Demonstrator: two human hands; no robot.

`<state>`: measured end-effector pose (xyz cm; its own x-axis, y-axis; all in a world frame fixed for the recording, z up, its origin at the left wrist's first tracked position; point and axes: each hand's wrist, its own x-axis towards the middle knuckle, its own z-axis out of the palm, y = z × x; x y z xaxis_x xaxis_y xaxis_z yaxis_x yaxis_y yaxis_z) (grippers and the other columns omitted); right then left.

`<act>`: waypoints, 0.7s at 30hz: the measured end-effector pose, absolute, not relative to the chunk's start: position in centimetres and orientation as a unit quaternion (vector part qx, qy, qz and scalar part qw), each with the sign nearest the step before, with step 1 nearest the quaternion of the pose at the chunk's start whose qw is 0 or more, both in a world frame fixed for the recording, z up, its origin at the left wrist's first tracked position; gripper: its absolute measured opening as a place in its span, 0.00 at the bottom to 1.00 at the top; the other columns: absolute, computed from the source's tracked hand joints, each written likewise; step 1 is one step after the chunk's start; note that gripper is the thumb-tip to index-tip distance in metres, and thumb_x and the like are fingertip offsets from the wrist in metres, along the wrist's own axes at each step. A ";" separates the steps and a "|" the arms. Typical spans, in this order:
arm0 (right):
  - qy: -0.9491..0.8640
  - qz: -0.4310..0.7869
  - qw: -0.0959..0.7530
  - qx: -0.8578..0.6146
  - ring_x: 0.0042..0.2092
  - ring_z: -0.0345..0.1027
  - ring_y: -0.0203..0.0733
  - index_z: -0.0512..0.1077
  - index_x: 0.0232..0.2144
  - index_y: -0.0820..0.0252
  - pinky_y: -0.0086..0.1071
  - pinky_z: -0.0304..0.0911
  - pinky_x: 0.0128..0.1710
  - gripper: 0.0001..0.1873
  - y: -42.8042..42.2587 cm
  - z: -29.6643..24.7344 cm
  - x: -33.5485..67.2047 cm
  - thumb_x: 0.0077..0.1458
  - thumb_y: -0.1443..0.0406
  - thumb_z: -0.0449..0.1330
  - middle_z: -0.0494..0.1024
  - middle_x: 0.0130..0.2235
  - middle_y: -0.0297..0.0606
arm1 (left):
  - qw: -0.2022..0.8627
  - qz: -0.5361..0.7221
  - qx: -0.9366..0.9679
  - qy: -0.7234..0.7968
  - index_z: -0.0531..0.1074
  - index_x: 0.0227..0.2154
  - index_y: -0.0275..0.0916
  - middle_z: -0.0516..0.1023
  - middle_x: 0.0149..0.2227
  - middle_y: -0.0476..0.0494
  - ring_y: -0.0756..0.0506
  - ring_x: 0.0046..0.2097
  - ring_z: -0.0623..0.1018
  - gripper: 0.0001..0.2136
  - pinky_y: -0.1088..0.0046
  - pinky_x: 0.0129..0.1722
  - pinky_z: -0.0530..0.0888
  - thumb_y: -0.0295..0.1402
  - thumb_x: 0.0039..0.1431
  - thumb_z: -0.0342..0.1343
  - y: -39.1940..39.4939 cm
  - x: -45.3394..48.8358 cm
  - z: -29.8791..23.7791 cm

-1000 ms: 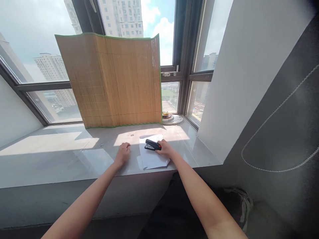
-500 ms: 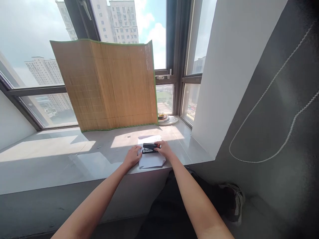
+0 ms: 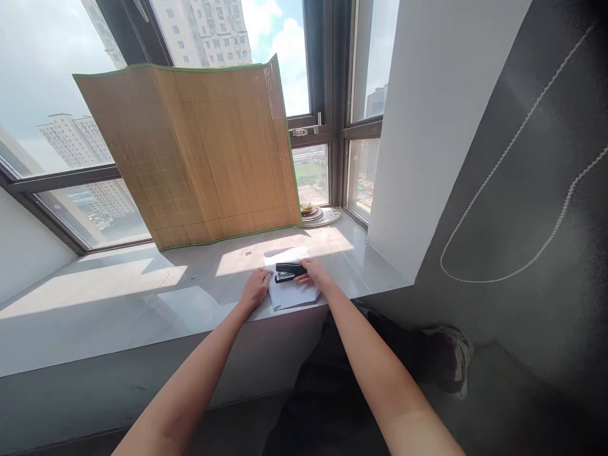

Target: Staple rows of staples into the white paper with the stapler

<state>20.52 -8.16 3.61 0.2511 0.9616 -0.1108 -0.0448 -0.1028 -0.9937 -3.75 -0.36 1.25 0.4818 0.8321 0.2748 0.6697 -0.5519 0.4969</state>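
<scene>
Resting on the sill point(image 3: 142, 297), near its front edge: one paper point(image 3: 292, 292). Stapler point(image 3: 289, 272): black, lying across the paper's upper part. Right hand point(image 3: 316, 273): fingers closed around the stapler's right end. Left hand point(image 3: 256, 288): fingers loosely open, pressing the paper's left edge beside the stapler. Staple in paper: cannot tell. Behind: bamboo mat point(image 3: 199, 152), upright against the window

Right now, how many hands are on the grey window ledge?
2. The left hand rests at the left edge of the white paper sheet; the right hand holds the black stapler on it. No others show.
</scene>
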 end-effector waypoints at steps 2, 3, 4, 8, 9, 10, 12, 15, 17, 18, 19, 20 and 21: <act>-0.381 0.480 0.531 -0.585 0.31 0.82 0.44 0.73 0.57 0.61 0.38 0.79 0.32 0.20 -8.1 3.7 20.2 0.71 0.57 0.54 0.79 0.54 0.55 | 0.209 0.277 0.827 0.441 0.80 0.50 0.40 0.82 0.54 0.37 0.36 0.59 0.77 0.19 0.54 0.64 0.70 0.30 0.64 0.47 0.0 -3.9 1.2; -0.376 0.484 0.527 -0.589 0.33 0.83 0.44 0.72 0.59 0.61 0.38 0.80 0.33 0.20 -8.1 3.7 20.1 0.71 0.59 0.52 0.78 0.56 0.55 | 0.234 0.293 0.816 0.440 0.80 0.50 0.39 0.82 0.55 0.36 0.36 0.59 0.78 0.19 0.54 0.64 0.70 0.32 0.65 0.46 0.1 -4.1 1.1; -0.372 0.485 0.524 -0.593 0.33 0.83 0.44 0.71 0.60 0.61 0.37 0.80 0.34 0.21 -8.1 3.7 20.1 0.72 0.61 0.51 0.78 0.57 0.55 | 0.257 0.309 0.804 0.438 0.79 0.49 0.39 0.83 0.54 0.35 0.35 0.59 0.78 0.19 0.53 0.63 0.71 0.34 0.66 0.45 0.2 -4.2 1.1; -0.374 0.453 0.525 -0.616 0.35 0.82 0.45 0.73 0.61 0.61 0.37 0.78 0.35 0.22 -8.4 3.8 20.3 0.71 0.61 0.52 0.81 0.54 0.51 | 0.307 0.362 0.769 0.427 0.77 0.44 0.39 0.84 0.50 0.34 0.35 0.55 0.80 0.20 0.52 0.61 0.72 0.43 0.69 0.43 0.4 -4.4 0.8; -0.378 0.435 0.528 -0.624 0.36 0.82 0.47 0.76 0.58 0.60 0.37 0.78 0.35 0.20 -8.5 3.9 20.4 0.70 0.60 0.54 0.81 0.53 0.49 | 0.314 0.370 0.763 0.427 0.77 0.42 0.39 0.84 0.49 0.34 0.34 0.55 0.80 0.20 0.52 0.61 0.72 0.45 0.69 0.43 0.5 -4.5 0.7; -0.380 0.415 0.533 -0.632 0.39 0.82 0.48 0.79 0.53 0.59 0.37 0.77 0.38 0.18 -8.5 4.0 20.4 0.70 0.58 0.55 0.82 0.52 0.47 | 0.320 0.376 0.758 0.426 0.77 0.42 0.40 0.85 0.49 0.34 0.34 0.54 0.80 0.19 0.52 0.61 0.71 0.46 0.68 0.44 0.5 -4.4 0.7; -0.412 0.351 0.545 -0.641 0.49 0.79 0.52 0.81 0.45 0.55 0.38 0.74 0.48 0.15 -8.6 4.2 20.5 0.68 0.55 0.60 0.83 0.51 0.42 | 0.336 0.384 0.750 0.421 0.77 0.41 0.41 0.85 0.48 0.35 0.34 0.54 0.80 0.19 0.52 0.61 0.71 0.48 0.68 0.47 0.7 -4.4 0.6; -0.553 0.212 0.501 -0.631 0.62 0.69 0.53 0.82 0.48 0.51 0.40 0.67 0.60 0.16 -8.5 4.2 20.6 0.61 0.54 0.70 0.82 0.53 0.38 | 0.358 0.401 0.737 0.411 0.78 0.40 0.42 0.85 0.46 0.36 0.34 0.53 0.80 0.17 0.52 0.61 0.70 0.48 0.67 0.50 0.5 -4.5 0.9; -0.635 0.156 0.425 -0.626 0.60 0.69 0.54 0.81 0.52 0.52 0.41 0.66 0.59 0.21 -8.4 3.9 20.5 0.56 0.58 0.75 0.83 0.52 0.40 | 0.357 0.422 0.732 0.398 0.79 0.42 0.42 0.84 0.47 0.37 0.34 0.55 0.79 0.15 0.53 0.63 0.70 0.46 0.67 0.54 0.0 -4.6 1.2; -0.650 0.151 0.396 -0.631 0.58 0.70 0.54 0.81 0.52 0.53 0.40 0.67 0.56 0.21 -8.4 3.8 20.5 0.55 0.61 0.76 0.83 0.50 0.41 | 0.353 0.437 0.731 0.388 0.80 0.43 0.42 0.83 0.49 0.37 0.35 0.56 0.78 0.13 0.54 0.64 0.69 0.44 0.66 0.56 -0.3 -4.6 1.5; -0.654 0.151 0.379 -0.637 0.55 0.72 0.53 0.82 0.51 0.53 0.39 0.68 0.53 0.21 -8.4 3.6 20.4 0.54 0.64 0.76 0.82 0.48 0.41 | 0.350 0.456 0.726 0.377 0.80 0.43 0.42 0.82 0.50 0.37 0.35 0.57 0.77 0.11 0.56 0.64 0.69 0.42 0.66 0.58 -0.7 -4.6 1.7; -0.652 0.150 0.376 -0.641 0.52 0.73 0.52 0.82 0.50 0.54 0.38 0.68 0.51 0.20 -8.4 3.5 20.3 0.54 0.66 0.75 0.82 0.47 0.41 | 0.350 0.482 0.714 0.369 0.81 0.44 0.42 0.81 0.51 0.37 0.35 0.59 0.76 0.10 0.57 0.65 0.69 0.39 0.65 0.59 -1.1 -4.6 1.9; -0.650 0.143 0.385 -0.639 0.50 0.73 0.50 0.82 0.49 0.55 0.36 0.68 0.49 0.19 -8.4 3.5 20.2 0.55 0.68 0.75 0.82 0.47 0.41 | 0.359 0.513 0.690 0.364 0.80 0.45 0.42 0.80 0.53 0.37 0.36 0.60 0.75 0.09 0.59 0.65 0.69 0.37 0.66 0.60 -1.5 -4.6 2.1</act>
<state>20.16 -8.44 3.48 0.1127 0.9415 0.3177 0.7208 0.1426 -0.6783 -4.56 -1.51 2.11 0.2103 0.8697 0.4466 0.1340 -0.4781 0.8680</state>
